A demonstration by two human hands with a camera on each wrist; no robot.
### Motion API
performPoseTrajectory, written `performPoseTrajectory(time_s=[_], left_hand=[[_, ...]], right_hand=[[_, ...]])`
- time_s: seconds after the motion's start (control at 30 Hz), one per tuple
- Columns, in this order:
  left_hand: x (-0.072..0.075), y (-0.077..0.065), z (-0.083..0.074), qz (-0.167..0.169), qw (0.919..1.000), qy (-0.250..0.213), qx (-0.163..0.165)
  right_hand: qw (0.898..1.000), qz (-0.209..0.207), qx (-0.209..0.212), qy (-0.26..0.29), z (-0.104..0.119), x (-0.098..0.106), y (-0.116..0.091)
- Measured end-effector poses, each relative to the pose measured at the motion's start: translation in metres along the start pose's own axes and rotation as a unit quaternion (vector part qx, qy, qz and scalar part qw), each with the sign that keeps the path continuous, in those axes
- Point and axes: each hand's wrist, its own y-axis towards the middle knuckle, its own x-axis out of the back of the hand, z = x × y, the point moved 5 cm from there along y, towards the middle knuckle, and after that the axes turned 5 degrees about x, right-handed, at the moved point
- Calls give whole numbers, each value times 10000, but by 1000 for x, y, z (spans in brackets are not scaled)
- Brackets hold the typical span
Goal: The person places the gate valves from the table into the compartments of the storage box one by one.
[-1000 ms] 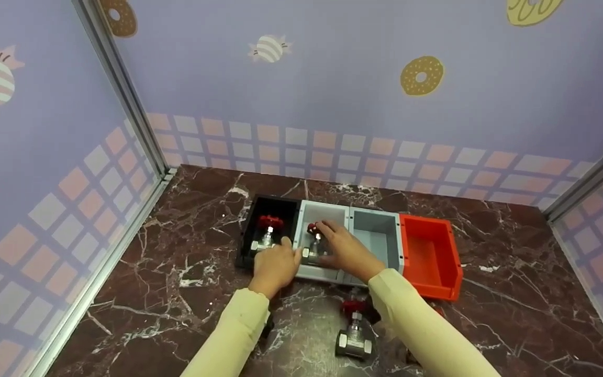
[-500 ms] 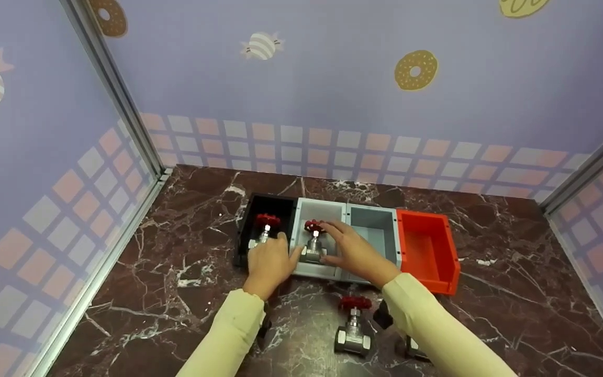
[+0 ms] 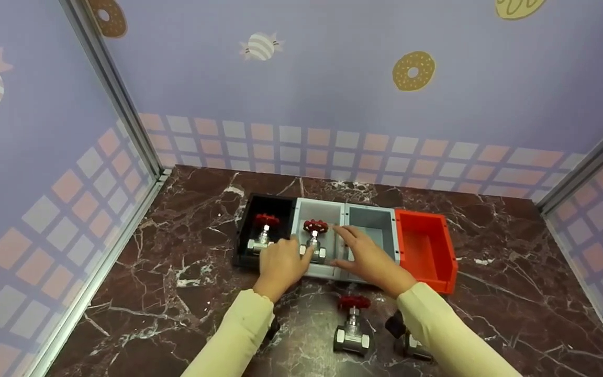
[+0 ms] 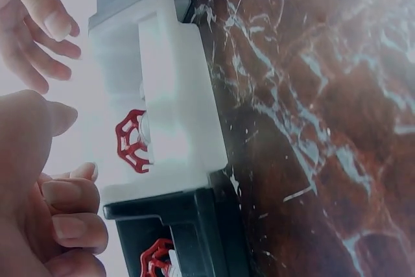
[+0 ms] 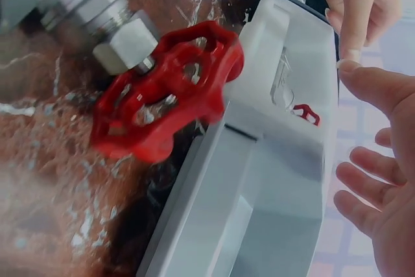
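A metal valve with a red handwheel [image 3: 315, 226] stands in the white bin [image 3: 320, 208]. My left hand [image 3: 283, 264] hovers at the valve's lower left, over the front of the black bin [image 3: 271, 201]; its thumb is spread and its fingers are loosely curled around nothing. To the valve's right, my right hand [image 3: 372, 262] is apart from it, fingers relaxed and holding nothing, over the white and grey-blue bins. Fingertips [image 5: 360, 205] of this hand show in the right wrist view. Another red-wheeled valve [image 3: 265, 235] stands in the black bin, its base partly behind the left hand.
The grey-blue bin [image 3: 372, 213] and the red bin [image 3: 424, 246] continue the row to the right. In front, a third valve [image 3: 353, 335] stands on the marble-patterned table [image 3: 176, 314]. One more valve [image 3: 416, 348] is partly hidden by the right sleeve. Patterned walls enclose the table.
My right hand has drawn away from the valve in the white bin, moving right. The left hand has shifted slightly right, uncovering more of the valve in the black bin.
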Motion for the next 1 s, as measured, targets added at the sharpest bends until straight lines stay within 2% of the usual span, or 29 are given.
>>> performPoseTrajectory(time_s=[0.13,0.27,0.43,0.63,0.77,1.0], left_hand=[[-1,-1,-6,-54,9999,-29,-106],[-3,-1,-12,-121,9997,-29,-200],[-7,-1,-19,45,9998,23,-198],[-11,-1,-26,207,9996,-25,-184],[-12,-2,-30,169,9996,-86,-224],[-15,-3,-36,15,9994,-163,-311]], right_hand=[[9997,-183,126,-66,-4,4,-8],[9997,-182,138,-102,-8,6,-16],[9999,-86,30,90,-11,7,-24],[9997,-163,47,157,-13,8,-32],[9997,-182,24,188,-13,7,-37],[9994,-255,222,25,-10,6,-46]])
